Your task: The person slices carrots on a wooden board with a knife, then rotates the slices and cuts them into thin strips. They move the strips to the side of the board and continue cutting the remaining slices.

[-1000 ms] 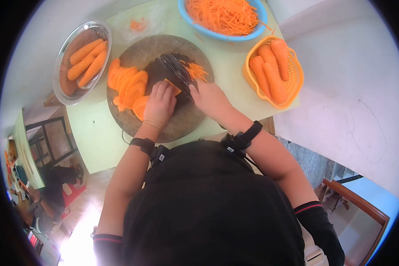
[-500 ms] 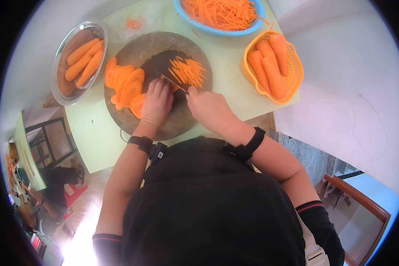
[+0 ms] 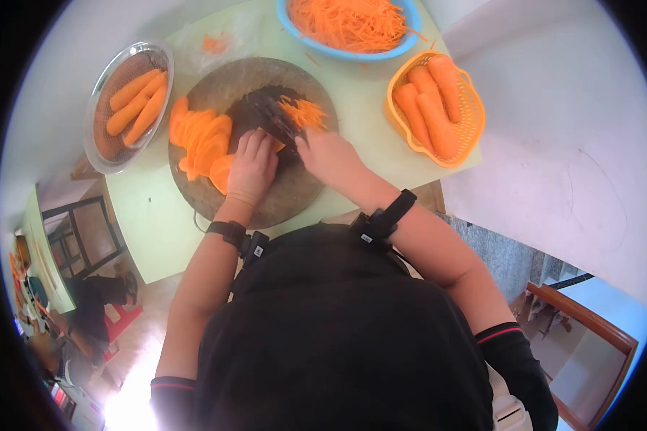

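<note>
My right hand [image 3: 331,159] grips a dark knife [image 3: 274,118], whose blurred blade points up and left over the round chopping board [image 3: 295,190]. Pressed down beside the blade, my left hand [image 3: 251,164] holds carrot slices [image 3: 277,145] with its fingers together. Overlapping carrot slices [image 3: 207,140] fan out along the board's left part, one of them close to my left wrist. Thin carrot strips [image 3: 305,113] lie to the right of the blade, partly hidden by the knife and my right hand.
A blue bowl of shredded carrot [image 3: 352,25] is at the top. Whole carrots lie in a yellow basket [image 3: 473,126] at the right and an oval metal tray [image 3: 97,154] at the left. Carrot scraps [image 3: 214,44] rest on plastic behind the board. Another person [image 3: 86,323] is at the lower left.
The knife blade has tilted and shifted, now blurred and covering more of the board's middle. My right hand has moved slightly. The whole table view has shifted a little.
</note>
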Demonstrator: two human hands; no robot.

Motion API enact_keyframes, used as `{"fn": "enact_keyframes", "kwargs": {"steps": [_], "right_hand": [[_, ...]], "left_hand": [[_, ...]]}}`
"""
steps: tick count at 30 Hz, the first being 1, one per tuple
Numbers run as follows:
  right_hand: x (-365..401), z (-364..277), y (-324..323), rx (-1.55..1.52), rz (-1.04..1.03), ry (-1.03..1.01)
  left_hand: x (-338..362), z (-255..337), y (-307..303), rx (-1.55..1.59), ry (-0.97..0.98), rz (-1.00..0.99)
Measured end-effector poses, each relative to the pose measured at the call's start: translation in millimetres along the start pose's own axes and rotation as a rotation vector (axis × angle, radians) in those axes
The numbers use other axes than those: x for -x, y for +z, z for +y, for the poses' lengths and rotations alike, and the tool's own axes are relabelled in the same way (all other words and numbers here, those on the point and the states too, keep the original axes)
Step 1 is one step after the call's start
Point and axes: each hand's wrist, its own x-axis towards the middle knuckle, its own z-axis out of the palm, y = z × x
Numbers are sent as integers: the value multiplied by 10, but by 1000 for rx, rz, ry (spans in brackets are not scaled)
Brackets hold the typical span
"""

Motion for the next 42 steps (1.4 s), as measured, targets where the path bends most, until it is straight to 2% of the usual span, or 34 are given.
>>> {"fn": "enact_keyframes", "kwargs": {"steps": [2,3,6,8,14,30,32,35,42], "right_hand": [[12,105,-28,-199,-23,102],[37,102,-30,-201,-21,102],[197,76,-19,-130,28,48],[248,41,-23,-16,5,-56],[298,1,12,72,41,-141],[-20,-125,97,80,2,-112],[-26,-7,86,-69,42,-8],[68,11,-31,-81,8,39],[259,-83,-79,33,-40,-67]], "left_hand": [[3,0,13,13,-7,15],[3,2,12,30,-19,26],[25,5,22,28,-31,35],[25,6,27,25,-24,35],[34,-8,24,-2,7,31],[34,-25,23,13,1,21],[29,-17,36,25,3,40],[8,3,25,32,-12,69],[15,-6,37,36,-7,86]]}}
